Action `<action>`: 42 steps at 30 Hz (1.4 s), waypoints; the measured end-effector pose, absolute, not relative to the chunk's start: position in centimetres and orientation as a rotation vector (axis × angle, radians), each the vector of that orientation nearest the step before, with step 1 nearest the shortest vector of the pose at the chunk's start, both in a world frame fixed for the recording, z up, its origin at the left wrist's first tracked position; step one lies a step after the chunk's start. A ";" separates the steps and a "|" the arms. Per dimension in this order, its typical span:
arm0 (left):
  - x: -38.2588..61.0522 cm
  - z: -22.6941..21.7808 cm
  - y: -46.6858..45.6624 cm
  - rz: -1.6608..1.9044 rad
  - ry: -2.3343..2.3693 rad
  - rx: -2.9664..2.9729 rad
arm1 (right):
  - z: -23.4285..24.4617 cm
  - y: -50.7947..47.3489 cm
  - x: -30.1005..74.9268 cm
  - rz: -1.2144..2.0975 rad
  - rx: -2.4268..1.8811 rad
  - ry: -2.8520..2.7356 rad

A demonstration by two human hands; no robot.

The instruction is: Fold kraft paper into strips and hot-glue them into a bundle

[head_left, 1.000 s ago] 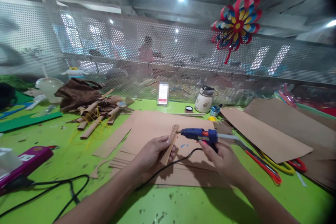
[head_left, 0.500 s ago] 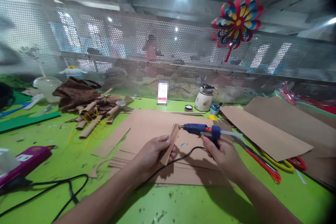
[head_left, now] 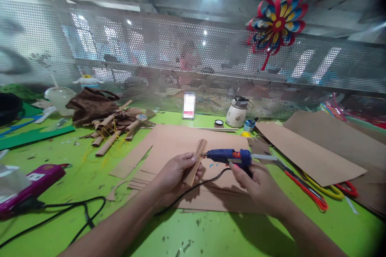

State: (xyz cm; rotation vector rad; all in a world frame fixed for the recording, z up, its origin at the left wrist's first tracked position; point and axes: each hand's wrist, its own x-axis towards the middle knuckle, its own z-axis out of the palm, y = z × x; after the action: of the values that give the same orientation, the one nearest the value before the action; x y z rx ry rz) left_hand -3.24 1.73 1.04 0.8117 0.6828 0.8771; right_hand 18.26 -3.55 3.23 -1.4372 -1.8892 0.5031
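Note:
My left hand (head_left: 181,170) is closed around a folded strip of brown paper (head_left: 196,164), pleated lengthwise and held tilted, its upper end pointing away from me. A blue hot glue gun (head_left: 227,156) is gripped in my right hand (head_left: 256,182), with a finger near its trigger. The gun's nozzle is at the paper's right side, about midway along; whether it touches cannot be made out. A pale glue stick (head_left: 263,157) sticks out of the gun's back. Below both hands lie stacked sheets of brown paper (head_left: 169,144) on the green table (head_left: 157,233).
Scissors with orange handles (head_left: 313,194) and more brown sheets (head_left: 316,154) lie at the right. Paper rolls with yellow string (head_left: 110,142) sit at the left, near a purple power strip (head_left: 50,176). The gun's black cord (head_left: 193,188) crosses under my left hand. A white jar (head_left: 237,113) stands behind.
The glue gun's nozzle has moved down along the pleated paper, from near its top end towards the middle. Both hands keep their holds. The whole view has shifted slightly.

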 end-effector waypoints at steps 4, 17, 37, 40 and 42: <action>-3.2 1.2 1.7 0.868 0.671 0.800 | 3.1 -3.4 18.4 0.486 -1.459 -1.845; -3.1 1.5 1.5 0.854 0.677 0.754 | 3.5 -3.8 18.1 0.450 -1.461 -1.882; -2.8 1.2 1.3 0.845 0.668 0.776 | 3.0 -3.0 18.5 0.416 -1.443 -1.711; -2.9 1.3 1.4 0.845 0.658 0.765 | 3.1 -3.0 18.6 0.441 -1.434 -1.673; -2.9 1.3 1.4 0.842 0.650 0.767 | 3.1 -3.1 18.6 0.474 -1.431 -1.657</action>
State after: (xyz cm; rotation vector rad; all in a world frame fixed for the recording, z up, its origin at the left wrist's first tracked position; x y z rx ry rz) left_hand -2.91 1.37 1.34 0.7669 0.6495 0.8416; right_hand 18.61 -3.05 3.09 -1.4305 -1.6569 0.4737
